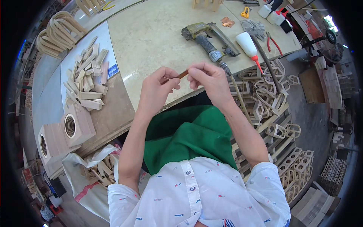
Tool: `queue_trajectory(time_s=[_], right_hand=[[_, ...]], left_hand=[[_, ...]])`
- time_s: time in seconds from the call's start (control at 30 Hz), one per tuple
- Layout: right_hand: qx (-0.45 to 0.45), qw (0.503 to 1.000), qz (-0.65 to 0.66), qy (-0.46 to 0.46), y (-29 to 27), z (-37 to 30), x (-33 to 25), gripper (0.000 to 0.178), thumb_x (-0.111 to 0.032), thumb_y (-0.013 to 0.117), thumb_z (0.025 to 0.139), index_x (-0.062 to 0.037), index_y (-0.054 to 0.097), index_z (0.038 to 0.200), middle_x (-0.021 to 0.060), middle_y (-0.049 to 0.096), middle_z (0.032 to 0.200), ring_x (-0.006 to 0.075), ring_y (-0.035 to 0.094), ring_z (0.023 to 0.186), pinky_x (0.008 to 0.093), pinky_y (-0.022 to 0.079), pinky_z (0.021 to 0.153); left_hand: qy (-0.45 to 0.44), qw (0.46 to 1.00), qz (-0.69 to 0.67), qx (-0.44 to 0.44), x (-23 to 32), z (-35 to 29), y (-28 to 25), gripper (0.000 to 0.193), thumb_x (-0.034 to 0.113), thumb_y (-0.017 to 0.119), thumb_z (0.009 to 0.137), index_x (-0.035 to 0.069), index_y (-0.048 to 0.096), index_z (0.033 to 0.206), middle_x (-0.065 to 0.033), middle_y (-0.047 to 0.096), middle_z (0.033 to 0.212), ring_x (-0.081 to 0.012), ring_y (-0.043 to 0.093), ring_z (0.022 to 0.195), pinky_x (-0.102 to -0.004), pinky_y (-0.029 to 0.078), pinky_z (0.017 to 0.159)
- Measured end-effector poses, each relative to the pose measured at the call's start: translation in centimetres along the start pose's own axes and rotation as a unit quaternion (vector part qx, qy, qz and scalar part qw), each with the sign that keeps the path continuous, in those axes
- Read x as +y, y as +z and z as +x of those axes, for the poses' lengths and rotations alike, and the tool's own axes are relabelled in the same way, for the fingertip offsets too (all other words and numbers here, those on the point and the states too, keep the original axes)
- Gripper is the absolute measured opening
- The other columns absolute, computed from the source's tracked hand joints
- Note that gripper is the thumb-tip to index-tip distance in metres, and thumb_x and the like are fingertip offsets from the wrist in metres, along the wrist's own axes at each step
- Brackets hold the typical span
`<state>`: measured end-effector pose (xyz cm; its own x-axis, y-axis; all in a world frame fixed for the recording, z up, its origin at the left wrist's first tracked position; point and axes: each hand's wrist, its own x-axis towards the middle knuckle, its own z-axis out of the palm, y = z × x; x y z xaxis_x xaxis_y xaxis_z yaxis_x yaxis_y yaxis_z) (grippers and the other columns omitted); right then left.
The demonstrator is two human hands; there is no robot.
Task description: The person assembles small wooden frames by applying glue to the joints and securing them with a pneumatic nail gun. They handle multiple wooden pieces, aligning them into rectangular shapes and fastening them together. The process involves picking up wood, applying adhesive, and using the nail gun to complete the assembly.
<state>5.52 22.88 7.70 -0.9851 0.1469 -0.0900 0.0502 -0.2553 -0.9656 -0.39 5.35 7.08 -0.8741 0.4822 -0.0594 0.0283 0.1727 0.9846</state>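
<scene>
Pinched tight between thumb and fingers of both my left hand (160, 87) and my right hand (207, 78), a short brown strip (183, 74) spans the small gap between them, close to the near edge of the table (147, 41). Nearest me, green cloth (189, 138) covers my lap, between my forearms. That table edge slants across, rising toward the far right, and my wrists are near it. To the left, two wooden blocks (81, 125) with round holes sit by the edge, with a heap of wood pieces (90, 73) farther on. Just right and beyond my fingers lies a nail gun (206, 41), then a white bottle (246, 44) with a red tip. Between heap and nail gun, bare tabletop runs far back, leaving open room ahead; orange scissors (245, 12) lie far right.

My fingers cover both ends of the strip, so its full length is hidden, and a thin pale line beside my left fingers is hard to make out. At the far side, a wooden frame (206, 4) is cut off.

As for the strip, it looks narrow, straight and reddish brown, tilted up toward the right.
</scene>
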Motion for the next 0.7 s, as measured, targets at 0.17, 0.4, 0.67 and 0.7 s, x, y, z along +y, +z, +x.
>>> queue_trajectory(time_s=[0.17,0.4,0.67,0.7], right_hand=[[-0.055,0.998,0.038,0.017,-0.3,-1.1,0.2,0.013,-0.008,0.060,0.091,0.0023,0.064,0.098,0.0064,0.066,0.084,0.0092,0.062,0.072,0.0226,0.050,0.064],[-0.042,0.999,-0.010,0.019,-0.6,-1.7,1.3,0.012,-0.005,0.062,0.089,0.0018,0.064,0.099,0.0047,0.065,0.083,0.0077,0.061,0.072,0.0222,0.050,0.065],[-0.029,0.999,-0.026,0.030,-1.2,-1.4,2.0,0.010,-0.004,0.060,0.090,0.0016,0.064,0.098,0.0035,0.064,0.082,0.0073,0.059,0.071,0.0222,0.049,0.064],[-0.024,0.999,-0.034,0.026,-1.2,-1.5,2.0,0.010,-0.004,0.060,0.090,0.0016,0.064,0.098,0.0034,0.064,0.081,0.0073,0.059,0.071,0.0223,0.049,0.064]], left_hand=[[0.329,0.903,0.231,0.150,-1.3,-0.7,0.5,0.015,-0.004,0.072,0.078,0.001,0.061,0.087,-0.0084,0.065,0.092,-0.0190,0.065,0.083,-0.0304,0.052,0.071],[0.345,0.900,0.229,0.136,-2.6,-1.0,0.6,0.029,-0.007,0.074,0.073,0.003,0.059,0.095,-0.0103,0.063,0.098,-0.0211,0.063,0.085,-0.0298,0.052,0.072],[0.236,0.961,0.108,0.098,-4.2,-0.9,0.7,0.044,-0.009,0.071,0.076,0.002,0.054,0.115,-0.0093,0.059,0.109,-0.0166,0.061,0.092,-0.0284,0.052,0.081],[0.210,0.971,0.071,0.092,-4.0,-0.9,0.7,0.044,-0.009,0.071,0.077,0.002,0.055,0.116,-0.0096,0.059,0.108,-0.0169,0.062,0.091,-0.0286,0.052,0.081]])
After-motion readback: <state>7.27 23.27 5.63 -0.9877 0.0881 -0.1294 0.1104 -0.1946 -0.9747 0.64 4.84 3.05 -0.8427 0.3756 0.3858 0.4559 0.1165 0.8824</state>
